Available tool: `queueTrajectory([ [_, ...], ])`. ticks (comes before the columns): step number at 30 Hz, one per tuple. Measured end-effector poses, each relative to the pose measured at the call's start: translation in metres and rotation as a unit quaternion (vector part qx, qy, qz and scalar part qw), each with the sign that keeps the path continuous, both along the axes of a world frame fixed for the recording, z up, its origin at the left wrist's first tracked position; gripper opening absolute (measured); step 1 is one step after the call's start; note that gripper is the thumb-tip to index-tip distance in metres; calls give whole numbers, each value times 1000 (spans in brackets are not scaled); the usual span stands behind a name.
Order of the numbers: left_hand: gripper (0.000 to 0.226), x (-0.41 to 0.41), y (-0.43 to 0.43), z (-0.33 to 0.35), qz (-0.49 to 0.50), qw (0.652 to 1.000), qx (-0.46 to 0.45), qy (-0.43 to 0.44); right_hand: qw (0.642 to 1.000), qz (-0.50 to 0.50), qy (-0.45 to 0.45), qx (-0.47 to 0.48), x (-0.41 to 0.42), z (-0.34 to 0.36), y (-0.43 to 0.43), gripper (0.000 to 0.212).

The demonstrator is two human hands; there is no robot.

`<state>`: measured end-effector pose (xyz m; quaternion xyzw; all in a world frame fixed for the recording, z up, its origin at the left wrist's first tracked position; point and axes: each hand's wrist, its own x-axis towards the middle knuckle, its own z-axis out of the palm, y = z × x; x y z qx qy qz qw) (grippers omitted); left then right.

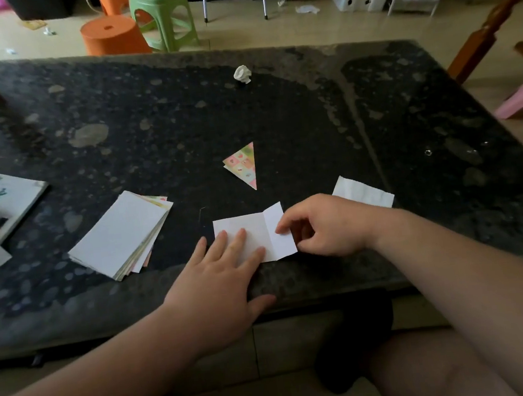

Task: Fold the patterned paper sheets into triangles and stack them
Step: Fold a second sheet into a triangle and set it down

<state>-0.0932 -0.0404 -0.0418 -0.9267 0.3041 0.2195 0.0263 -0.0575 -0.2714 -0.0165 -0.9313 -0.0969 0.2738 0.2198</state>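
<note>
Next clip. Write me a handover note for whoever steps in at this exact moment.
Left hand lies flat, pressing the sheet near the front edge of the table. Right hand pinches its right flap.
Done: one patterned triangle, mid-table.
To do: finish this sheet, then the pile of unfolded sheets to its left. A loose white sheet lies beyond the right hand.

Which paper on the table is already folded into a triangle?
The pink-and-green patterned piece, lying alone; the stack and the pressed sheet are white rectangles.
</note>
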Motion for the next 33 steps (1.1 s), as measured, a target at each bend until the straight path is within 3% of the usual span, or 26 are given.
queueTrajectory([
  [3, 71, -1, -3, 1, 8, 999, -37, -24, 998, 46, -38, -21, 2, -6, -3, 34],
  [7, 40, 12, -7, -1, 69, 983, -148, -82, 994, 83, -54, -54, 2, -10, 0, 25],
  [13, 11, 25, 2, -20, 31, 969, -207, -132, 1000, 25, -12, -11, 0, -16, -2, 20],
  [16, 16, 14, 4, -27, -17, 969, -190, -159, 999, -20, 21, 34, 0, -20, -7, 11],
  [21, 69, -4, 7, -21, -41, 990, -123, -48, 993, -62, 68, 71, 3, -16, -8, 10],
  [23, 80, -4, 9, -18, -59, 989, -123, -52, 993, -68, 76, 65, 4, -14, -5, 13],
  [28, 70, -4, 10, -11, -65, 991, -95, -61, 984, -110, 127, 67, 5, -10, 2, 15],
  [33, 76, -3, 10, -18, -68, 989, -122, -50, 975, -156, 147, 64, 8, -13, 11, 14],
])
